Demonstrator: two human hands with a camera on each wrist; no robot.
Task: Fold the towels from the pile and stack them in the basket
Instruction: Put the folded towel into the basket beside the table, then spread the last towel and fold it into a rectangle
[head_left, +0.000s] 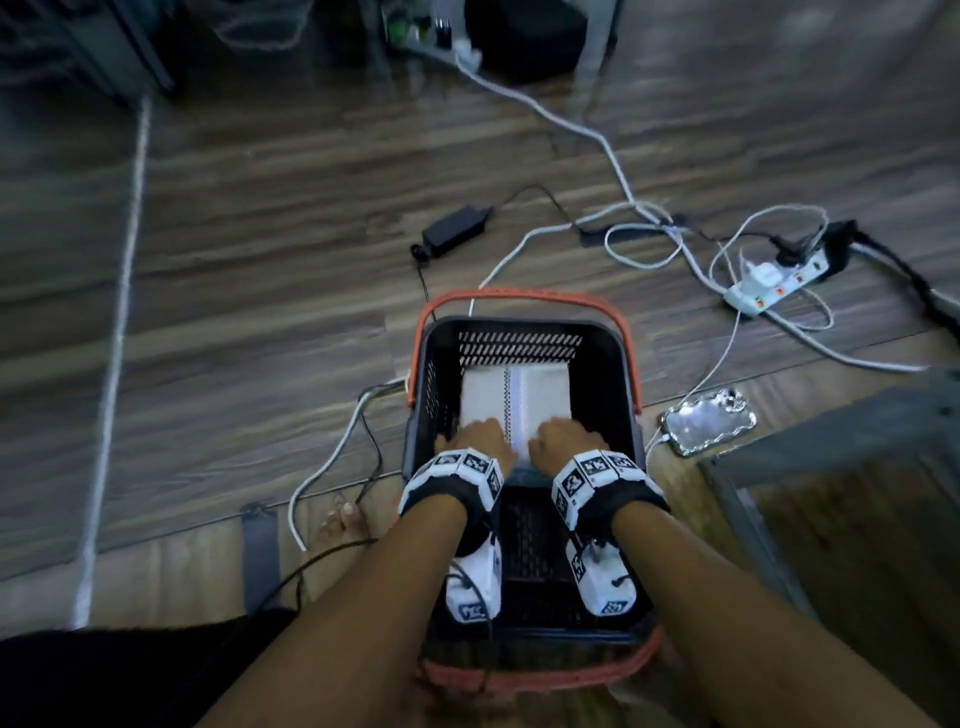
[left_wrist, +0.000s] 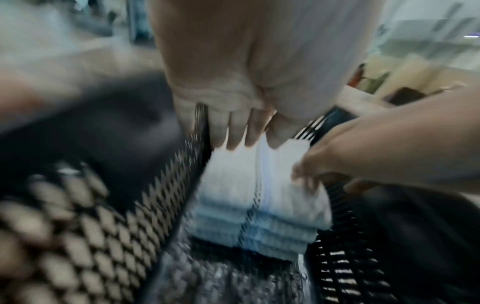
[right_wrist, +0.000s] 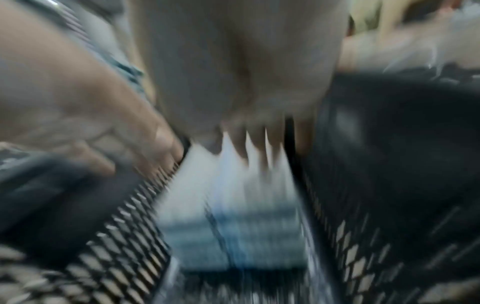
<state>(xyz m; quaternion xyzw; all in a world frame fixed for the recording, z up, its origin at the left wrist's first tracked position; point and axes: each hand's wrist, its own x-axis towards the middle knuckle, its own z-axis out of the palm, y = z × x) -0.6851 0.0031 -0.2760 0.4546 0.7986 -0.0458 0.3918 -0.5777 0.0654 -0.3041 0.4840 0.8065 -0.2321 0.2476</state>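
Note:
A black mesh basket (head_left: 618, 379) with an orange handle (head_left: 524, 299) stands on the wooden floor in front of me. A folded white towel (head_left: 514, 400) with a dark stitched stripe lies in its far half, showing several layers in the left wrist view (left_wrist: 233, 185). My left hand (head_left: 478, 436) rests on the near left part, its fingertips (left_wrist: 236, 142) pressing down on top. My right hand (head_left: 561, 441) rests on the near right part, fingers (right_wrist: 252, 148) laid on the towel (right_wrist: 228, 195). The right wrist view is blurred.
Cables, a black power adapter (head_left: 454, 228) and a white power strip (head_left: 774, 283) lie on the floor beyond the basket. A phone (head_left: 709, 423) lies to its right, beside a grey-framed wooden surface (head_left: 831, 467). My bare foot (head_left: 343, 519) is to the left.

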